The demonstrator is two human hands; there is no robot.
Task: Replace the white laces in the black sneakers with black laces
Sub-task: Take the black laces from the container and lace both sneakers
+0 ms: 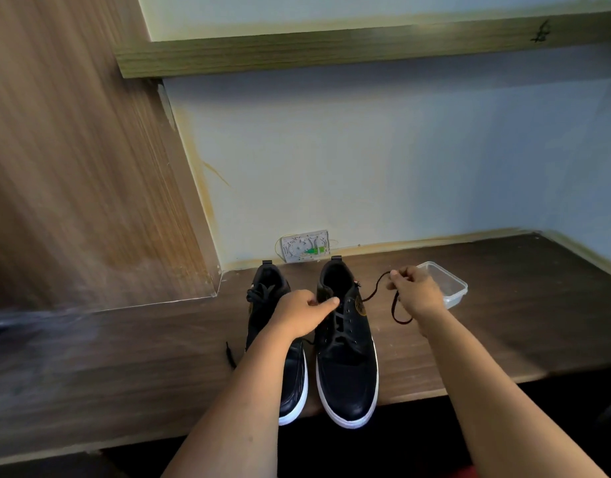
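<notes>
Black lace (pixel 383 288) runs from the top eyelets of the right sneaker (pixel 345 343) out to the right hand (pixel 414 291), which pinches it w/ curled fingers; the free end loops down below that hand. Left hand (pixel 302 317) rests on the sneaker's collar, index finger straight, thumb out. Left sneaker (pixel 262 305) sits just beside, already laced in black. Both stand on the wooden desk (pixel 504 322), toes over the front edge. Clear plastic container (pixel 447 284) behind right hand; wall plate (pixel 304 246) at back.

Dim, soft daylight; left edge motion-blurred; wide-angle bending at borders.
</notes>
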